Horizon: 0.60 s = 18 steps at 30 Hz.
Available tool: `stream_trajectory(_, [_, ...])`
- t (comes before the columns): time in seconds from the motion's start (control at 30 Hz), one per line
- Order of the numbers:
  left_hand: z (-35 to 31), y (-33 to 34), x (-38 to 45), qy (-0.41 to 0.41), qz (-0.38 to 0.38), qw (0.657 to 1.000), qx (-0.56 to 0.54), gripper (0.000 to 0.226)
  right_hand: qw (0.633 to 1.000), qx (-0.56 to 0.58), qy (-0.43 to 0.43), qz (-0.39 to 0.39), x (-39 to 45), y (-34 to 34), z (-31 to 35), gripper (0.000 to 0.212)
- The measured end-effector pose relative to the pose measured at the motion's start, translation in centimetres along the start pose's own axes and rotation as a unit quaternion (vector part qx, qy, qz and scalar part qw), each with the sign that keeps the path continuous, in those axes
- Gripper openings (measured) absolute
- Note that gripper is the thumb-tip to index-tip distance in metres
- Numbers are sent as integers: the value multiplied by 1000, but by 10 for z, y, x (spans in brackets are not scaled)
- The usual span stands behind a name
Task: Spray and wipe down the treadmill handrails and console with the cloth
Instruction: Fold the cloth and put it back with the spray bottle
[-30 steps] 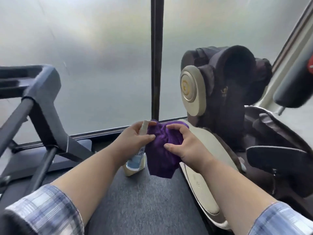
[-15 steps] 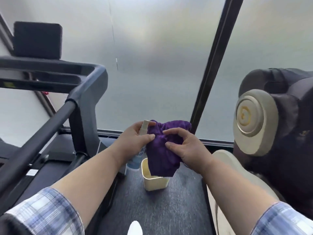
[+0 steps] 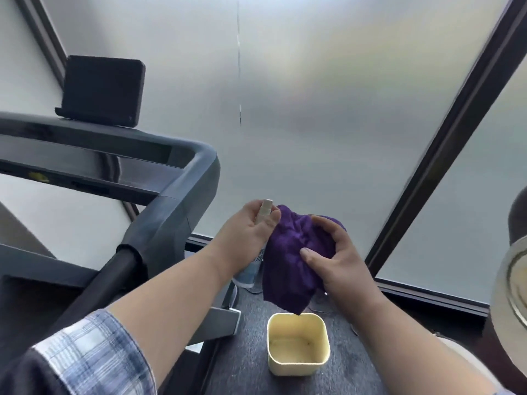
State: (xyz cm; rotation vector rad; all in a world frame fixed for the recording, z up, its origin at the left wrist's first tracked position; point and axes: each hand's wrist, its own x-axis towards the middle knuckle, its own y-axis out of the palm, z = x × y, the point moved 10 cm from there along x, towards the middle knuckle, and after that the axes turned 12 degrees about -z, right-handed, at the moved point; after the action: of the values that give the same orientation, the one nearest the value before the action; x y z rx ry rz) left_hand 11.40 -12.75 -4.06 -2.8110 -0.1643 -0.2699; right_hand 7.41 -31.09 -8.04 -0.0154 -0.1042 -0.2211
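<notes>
My left hand grips a small spray bottle, its white nozzle pointing at the purple cloth. My right hand holds the bunched cloth right beside the nozzle. The cloth's lower corner hangs over a cream square cup. To the left stands the treadmill: its grey handrail bends down to a black grip bar, and the console runs left with a black screen on top.
The cream cup stands on dark grey carpet. Frosted glass panels with a dark frame post fill the background. A beige and dark padded machine sits at the right edge.
The view has swung left: the treadmill console and handrail came into full view and the padded machine slid to the right edge. Both hands keep the same hold on bottle and cloth.
</notes>
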Motion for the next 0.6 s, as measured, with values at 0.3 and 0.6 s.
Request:
stream_trajectory(0.3, [-88,-162,83,142,-353,924,-36,33,997,-50,-27,51,68,23,8,50])
stream_trajectory(0.6, [10,-220,180,-54,-336,922,186,65,994,-97,14,44,76,4,-26,51])
